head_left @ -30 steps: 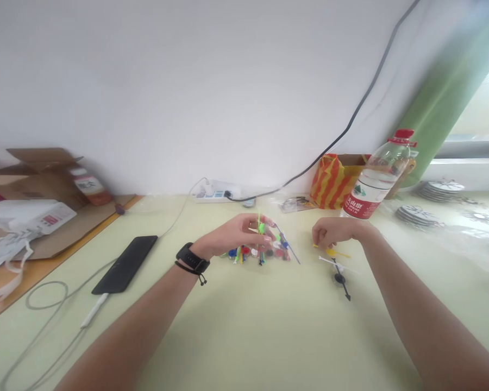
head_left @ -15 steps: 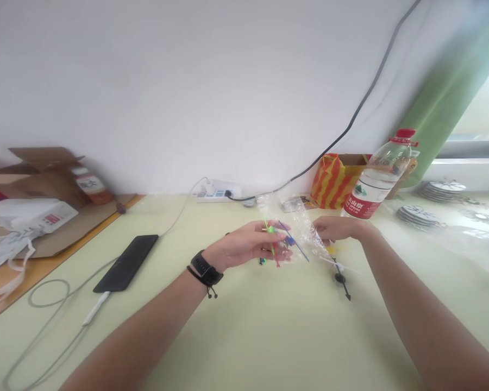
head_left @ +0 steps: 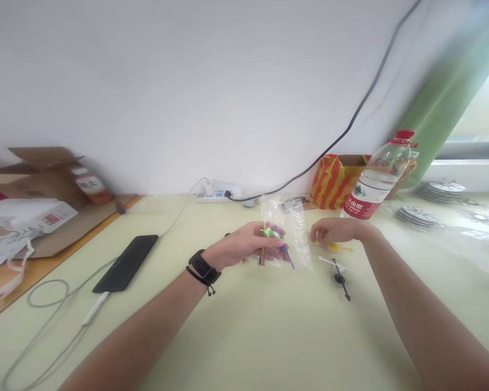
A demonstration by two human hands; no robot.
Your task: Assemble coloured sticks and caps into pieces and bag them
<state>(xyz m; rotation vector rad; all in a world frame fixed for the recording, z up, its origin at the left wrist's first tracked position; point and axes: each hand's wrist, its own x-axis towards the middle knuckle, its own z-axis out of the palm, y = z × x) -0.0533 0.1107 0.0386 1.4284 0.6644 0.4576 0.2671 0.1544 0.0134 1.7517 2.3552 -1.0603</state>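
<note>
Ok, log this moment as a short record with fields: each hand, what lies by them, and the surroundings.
left hand: holds a clear bag of coloured sticks
right hand: curled, beside the bag; contact unclear
by right hand: yellow piece, black pointer on table
left side: phone, cable, cardboard box
back: power strip, water bottle, striped bag

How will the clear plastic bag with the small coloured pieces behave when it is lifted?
The clear plastic bag looks thin and crinkled, so probably floppy. The coloured pieces in the left hand look tiny, so likely light and apt to slide about.
</note>
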